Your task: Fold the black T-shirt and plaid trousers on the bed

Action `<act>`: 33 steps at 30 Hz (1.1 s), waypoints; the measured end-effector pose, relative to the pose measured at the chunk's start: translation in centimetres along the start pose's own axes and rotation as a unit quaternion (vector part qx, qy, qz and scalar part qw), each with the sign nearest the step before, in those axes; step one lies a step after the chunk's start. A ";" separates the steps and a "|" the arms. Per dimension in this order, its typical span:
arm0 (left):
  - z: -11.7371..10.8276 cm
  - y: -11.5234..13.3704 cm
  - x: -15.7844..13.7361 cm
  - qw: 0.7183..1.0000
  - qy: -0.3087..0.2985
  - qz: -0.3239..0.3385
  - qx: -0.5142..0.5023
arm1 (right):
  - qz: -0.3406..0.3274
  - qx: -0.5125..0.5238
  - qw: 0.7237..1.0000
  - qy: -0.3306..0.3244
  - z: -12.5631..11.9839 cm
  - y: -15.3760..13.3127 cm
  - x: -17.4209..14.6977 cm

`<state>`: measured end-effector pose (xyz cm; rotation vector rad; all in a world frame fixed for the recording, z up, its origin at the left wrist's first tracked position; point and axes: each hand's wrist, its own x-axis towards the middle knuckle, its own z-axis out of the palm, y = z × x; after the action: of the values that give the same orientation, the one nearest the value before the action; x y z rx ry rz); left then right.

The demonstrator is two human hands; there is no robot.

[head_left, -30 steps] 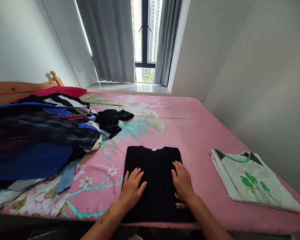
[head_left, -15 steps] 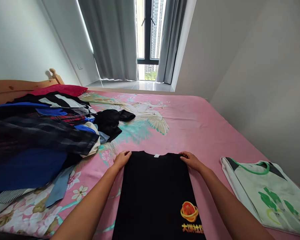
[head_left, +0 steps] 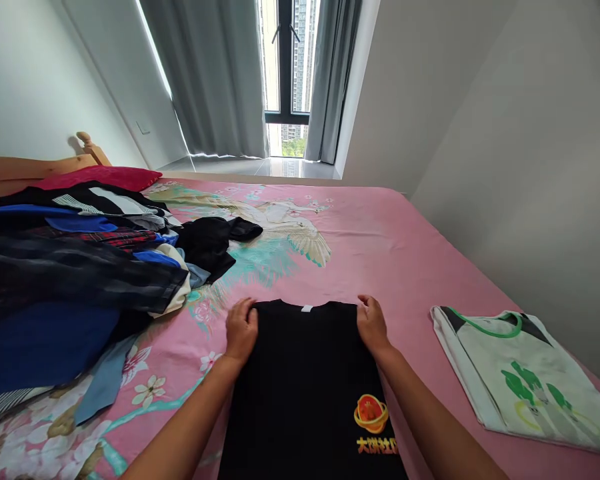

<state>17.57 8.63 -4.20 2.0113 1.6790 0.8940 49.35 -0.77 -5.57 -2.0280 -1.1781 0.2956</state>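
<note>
A black T-shirt [head_left: 305, 373] lies flat on the bed with its sides turned in to a narrow panel. It has a white neck tag and an orange-and-yellow print low on the right. My left hand [head_left: 241, 331] is at its left shoulder corner, fingers curled and closed on the edge. At the opposite corner, my right hand [head_left: 373, 325] is likewise closed, thumb and fingers at the fabric edge. The fingertips on the far side of each edge are partly hidden. The shirt's lower part runs out of view at the bottom.
A heap of mixed clothes [head_left: 75, 267] covers the left side of the pink floral bed [head_left: 380, 247]. A folded white-and-green shirt [head_left: 525, 380] rests at the right. Behind the heap are a red pillow [head_left: 105, 177] and a wooden headboard [head_left: 40, 167]. A wall borders the right.
My hands have turned more upright and shifted from over the shoulder corners to the outer edges. The T-shirt keeps its shape. The whole view has swung slightly right.
</note>
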 end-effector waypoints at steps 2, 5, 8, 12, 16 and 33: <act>0.3 0.7 -1.9 0.995 -0.048 0.067 0.050 | -0.064 -0.024 0.997 -0.034 0.7 -0.6 -1.9; 0.2 0.5 -3.5 0.988 -0.093 0.032 0.122 | -0.078 -0.073 0.993 -0.054 0.9 -0.5 -3.8; -1.1 -0.6 -4.5 0.989 -0.085 -0.013 0.119 | 0.001 -0.023 1.000 -0.003 -0.9 0.9 -5.3; -3.7 -2.4 -9.7 0.992 -0.056 0.038 0.106 | 0.083 0.107 0.990 0.025 -4.3 3.7 -10.8; -5.6 -3.7 -17.9 0.980 -0.060 0.106 0.159 | 0.041 0.047 0.996 0.056 -5.9 5.0 -18.9; -5.1 -2.5 -19.3 0.977 -0.060 0.112 0.168 | -0.053 -0.111 0.991 0.058 -4.3 2.0 -23.2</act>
<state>10.56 -10.09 -6.55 2.4645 1.6472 0.5673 40.23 -22.52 -7.92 -2.1316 -1.2871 -0.0078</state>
